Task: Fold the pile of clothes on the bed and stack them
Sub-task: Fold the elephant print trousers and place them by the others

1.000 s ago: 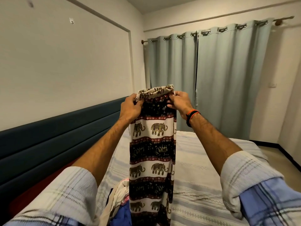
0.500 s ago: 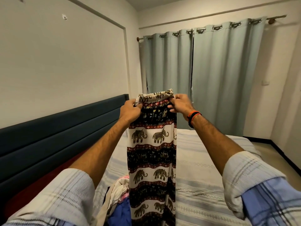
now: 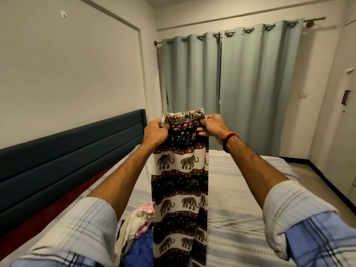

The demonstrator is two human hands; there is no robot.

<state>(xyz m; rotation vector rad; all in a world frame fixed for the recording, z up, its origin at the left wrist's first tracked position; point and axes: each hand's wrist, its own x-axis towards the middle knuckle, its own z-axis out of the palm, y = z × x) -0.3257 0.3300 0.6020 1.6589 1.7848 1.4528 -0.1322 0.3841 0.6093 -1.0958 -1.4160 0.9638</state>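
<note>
I hold up a pair of elephant-print trousers [image 3: 180,182], black, white and red, by the elastic waistband in front of me. My left hand [image 3: 155,132] pinches the waistband's left end and my right hand [image 3: 212,128] pinches its right end. The cloth hangs straight down as a narrow strip and its lower end runs out of view. Beneath it, on the bed [image 3: 240,218], lies the pile of clothes [image 3: 140,232] with cream, pink and blue pieces, partly hidden by my left sleeve and the trousers.
A dark blue headboard [image 3: 67,160] lines the left side of the bed. Pale green curtains [image 3: 240,89] hang behind the bed's far end. Striped bedding stretches to the right of the trousers. A strip of floor [image 3: 316,176] shows at far right.
Both hands with the trousers have sunk slightly in the view, and the camera has tilted. The grip on the waistband is unchanged.
</note>
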